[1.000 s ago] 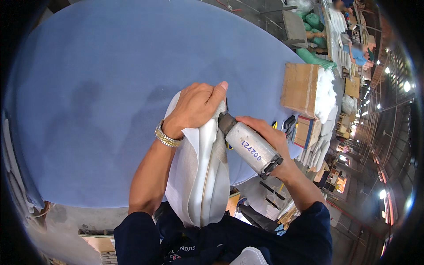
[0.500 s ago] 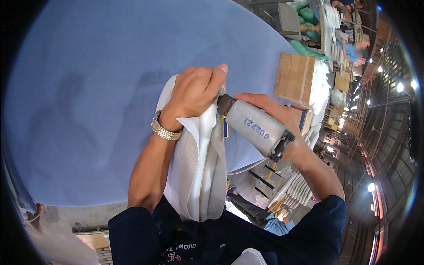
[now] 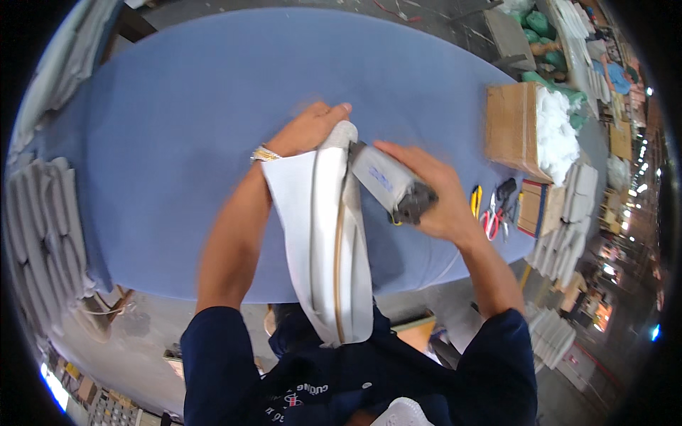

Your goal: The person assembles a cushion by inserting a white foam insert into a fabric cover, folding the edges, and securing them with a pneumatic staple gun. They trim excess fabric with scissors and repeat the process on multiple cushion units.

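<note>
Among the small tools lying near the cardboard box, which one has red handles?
The scissors-like tool, right of the person's right hand; that colour sets it apart from the yellow-and-black tool and the black object beside it.

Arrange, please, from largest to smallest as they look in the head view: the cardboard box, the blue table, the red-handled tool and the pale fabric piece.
1. Blue table
2. Pale fabric piece, nearer the camera than the box
3. Cardboard box
4. Red-handled tool
</note>
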The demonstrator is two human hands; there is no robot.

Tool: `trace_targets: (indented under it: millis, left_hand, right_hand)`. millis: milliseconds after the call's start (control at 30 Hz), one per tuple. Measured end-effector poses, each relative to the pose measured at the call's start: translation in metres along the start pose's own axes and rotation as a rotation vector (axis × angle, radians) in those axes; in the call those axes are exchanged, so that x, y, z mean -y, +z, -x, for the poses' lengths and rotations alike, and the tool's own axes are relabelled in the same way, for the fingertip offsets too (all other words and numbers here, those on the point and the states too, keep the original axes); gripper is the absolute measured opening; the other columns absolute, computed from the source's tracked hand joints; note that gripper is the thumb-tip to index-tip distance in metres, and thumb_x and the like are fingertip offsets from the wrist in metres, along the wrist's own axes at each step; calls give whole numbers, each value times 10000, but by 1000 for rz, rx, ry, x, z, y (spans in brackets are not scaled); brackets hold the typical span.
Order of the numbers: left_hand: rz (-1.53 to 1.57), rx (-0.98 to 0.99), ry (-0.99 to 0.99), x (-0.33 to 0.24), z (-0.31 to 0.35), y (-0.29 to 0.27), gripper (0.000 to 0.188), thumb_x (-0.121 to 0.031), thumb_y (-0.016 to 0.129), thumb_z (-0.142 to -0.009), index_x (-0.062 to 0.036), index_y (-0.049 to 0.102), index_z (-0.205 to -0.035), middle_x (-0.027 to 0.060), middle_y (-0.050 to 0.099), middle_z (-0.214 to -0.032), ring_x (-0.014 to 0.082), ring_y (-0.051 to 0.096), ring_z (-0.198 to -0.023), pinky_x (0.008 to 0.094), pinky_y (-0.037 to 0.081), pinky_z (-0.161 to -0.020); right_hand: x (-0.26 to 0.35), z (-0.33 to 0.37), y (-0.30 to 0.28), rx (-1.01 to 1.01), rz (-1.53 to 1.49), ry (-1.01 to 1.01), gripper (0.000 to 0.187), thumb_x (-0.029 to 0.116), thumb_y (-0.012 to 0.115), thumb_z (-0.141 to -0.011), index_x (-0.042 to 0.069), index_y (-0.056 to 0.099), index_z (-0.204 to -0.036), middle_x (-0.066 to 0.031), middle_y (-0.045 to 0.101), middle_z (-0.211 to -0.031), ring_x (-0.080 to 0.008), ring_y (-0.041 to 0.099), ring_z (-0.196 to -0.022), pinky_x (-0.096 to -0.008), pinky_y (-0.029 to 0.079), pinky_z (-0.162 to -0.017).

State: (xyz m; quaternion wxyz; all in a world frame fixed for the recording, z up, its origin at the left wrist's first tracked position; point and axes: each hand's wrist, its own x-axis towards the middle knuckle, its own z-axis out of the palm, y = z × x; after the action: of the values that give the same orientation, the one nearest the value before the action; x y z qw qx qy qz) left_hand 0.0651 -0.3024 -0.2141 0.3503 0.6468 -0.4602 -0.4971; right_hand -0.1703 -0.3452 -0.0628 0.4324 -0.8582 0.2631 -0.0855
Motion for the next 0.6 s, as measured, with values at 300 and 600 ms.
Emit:
trace_targets:
  millis: [300, 600]
  left_hand:
    - [-341, -578, 89, -141, 70, -84, 575, -391, 455, -1035, 43, 715, -763, 261, 651, -662, 416, 651, -653, 473, 518, -705]
    - [-1132, -834, 60, -248, 173, -77, 674, -479, 454, -1081, -3, 663, -652, 260, 651, -665, 466, 656, -667, 526, 518, -640]
  right_hand:
    - [-133, 141, 16, -466, 207, 395, 578, 60, 787, -783, 55, 637, -1341, -181, 670, -1242, -386, 632, -1197, -431, 505, -1021]
    - [-4, 122, 16, -41, -447, -93, 203, 148, 648, -981, 19, 744, -1105, -132, 759, -1017, -252, 732, -968, -367, 555, -881]
